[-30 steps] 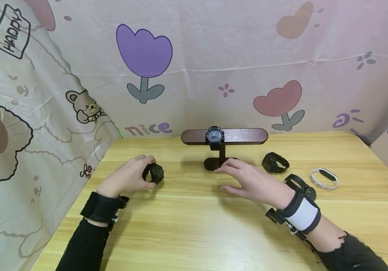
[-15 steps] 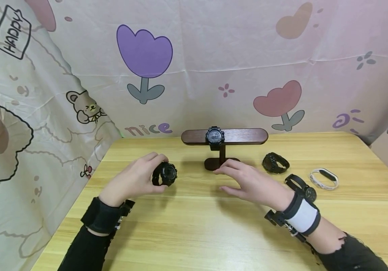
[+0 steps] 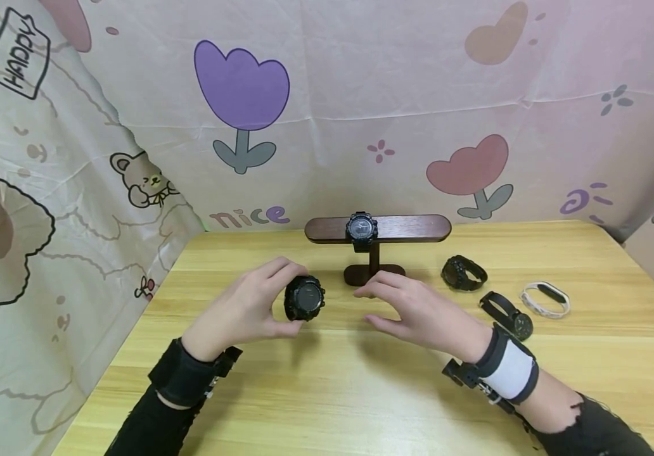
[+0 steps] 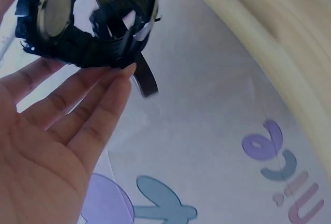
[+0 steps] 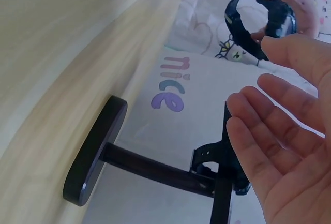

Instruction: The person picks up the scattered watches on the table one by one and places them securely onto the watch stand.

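My left hand (image 3: 258, 307) holds a black sport watch (image 3: 304, 299) by its strap, lifted above the wooden table (image 3: 327, 392) with its dial facing me. The left wrist view shows the same watch (image 4: 77, 27) pinched at my fingertips. My right hand (image 3: 412, 307) hovers open just right of it, fingers straight and pointing left, holding nothing. In the right wrist view the watch (image 5: 261, 22) hangs beyond my right fingers (image 5: 279, 115). Behind stands a dark wooden T-shaped stand (image 3: 412, 229) with another black watch (image 3: 361, 229) strapped round its bar.
Right of the stand lie a black sport watch (image 3: 462, 273), a slim black watch (image 3: 506, 313) and a white fitness band (image 3: 545, 299). Printed cloth (image 3: 327, 107) walls the table at the back and left.
My left hand has lifted the black watch off the table's left side and carried it right, toward the middle. My right hand has drifted slightly left toward it.
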A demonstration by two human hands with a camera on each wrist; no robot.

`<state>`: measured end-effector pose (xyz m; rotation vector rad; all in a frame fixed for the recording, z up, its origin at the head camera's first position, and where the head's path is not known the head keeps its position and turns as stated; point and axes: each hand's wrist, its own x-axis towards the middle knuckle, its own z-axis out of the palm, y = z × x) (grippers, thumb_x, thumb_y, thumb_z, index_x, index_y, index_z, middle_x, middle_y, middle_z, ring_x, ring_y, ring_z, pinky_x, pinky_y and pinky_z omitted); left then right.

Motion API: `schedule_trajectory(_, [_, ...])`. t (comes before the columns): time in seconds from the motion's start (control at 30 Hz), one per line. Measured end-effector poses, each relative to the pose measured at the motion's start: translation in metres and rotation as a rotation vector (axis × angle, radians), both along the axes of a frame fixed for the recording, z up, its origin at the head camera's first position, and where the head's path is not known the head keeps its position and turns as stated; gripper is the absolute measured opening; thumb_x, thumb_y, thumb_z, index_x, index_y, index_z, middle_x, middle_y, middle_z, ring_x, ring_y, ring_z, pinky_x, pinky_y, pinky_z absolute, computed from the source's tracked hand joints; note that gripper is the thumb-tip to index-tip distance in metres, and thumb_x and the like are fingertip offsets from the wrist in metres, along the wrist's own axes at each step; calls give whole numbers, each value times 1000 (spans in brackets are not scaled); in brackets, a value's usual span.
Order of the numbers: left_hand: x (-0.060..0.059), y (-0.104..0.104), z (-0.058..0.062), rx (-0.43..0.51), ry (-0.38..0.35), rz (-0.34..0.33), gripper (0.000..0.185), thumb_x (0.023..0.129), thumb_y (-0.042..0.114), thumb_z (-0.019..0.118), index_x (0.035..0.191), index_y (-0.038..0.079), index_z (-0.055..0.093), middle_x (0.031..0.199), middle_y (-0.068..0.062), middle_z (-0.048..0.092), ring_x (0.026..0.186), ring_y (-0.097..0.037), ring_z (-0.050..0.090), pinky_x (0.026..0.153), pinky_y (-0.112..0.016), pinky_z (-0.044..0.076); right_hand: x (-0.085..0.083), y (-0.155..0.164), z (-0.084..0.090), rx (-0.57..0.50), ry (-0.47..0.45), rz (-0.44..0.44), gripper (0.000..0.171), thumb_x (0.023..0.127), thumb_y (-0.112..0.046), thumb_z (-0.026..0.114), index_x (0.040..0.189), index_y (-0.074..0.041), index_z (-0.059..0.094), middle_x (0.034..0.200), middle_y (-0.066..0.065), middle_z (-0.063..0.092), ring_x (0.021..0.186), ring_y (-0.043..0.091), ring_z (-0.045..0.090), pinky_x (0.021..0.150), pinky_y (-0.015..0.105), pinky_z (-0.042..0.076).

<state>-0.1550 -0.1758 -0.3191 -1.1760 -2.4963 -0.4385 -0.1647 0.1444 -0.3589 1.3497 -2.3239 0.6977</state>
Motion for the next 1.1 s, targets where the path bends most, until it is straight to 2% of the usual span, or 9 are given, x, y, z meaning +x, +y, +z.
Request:
schedule_trajectory(0.23, [6,13,1,56,38,-63,71,72,30,95,133,12,63,117,0,68,98,-11,70,85,-31,64,5,-4,4,-41,29,38,36,90,-17,86,123,-8,75,114,0,74,101,13,74,88,24,63])
schedule_trajectory(0.47, [10,24,-4,94,34,-110,68,72,25,94,131,12,62,118,0,67,99,-11,67,87,-28,63,7,-5,5,-74,64,73,32,92,-17,84,121,-9,75,111,-1,74,97,9,73,86,20,61])
schedule_trajectory(1.1, [14,36,-10,119,44,-146,69,70,26,93,129,11,61,122,-3,66,101,-12,67,89,-27,62,11,-9,8,-134,132,139,23,94,-13,82,115,-8,75,108,0,74,93,13,75,87,17,61])
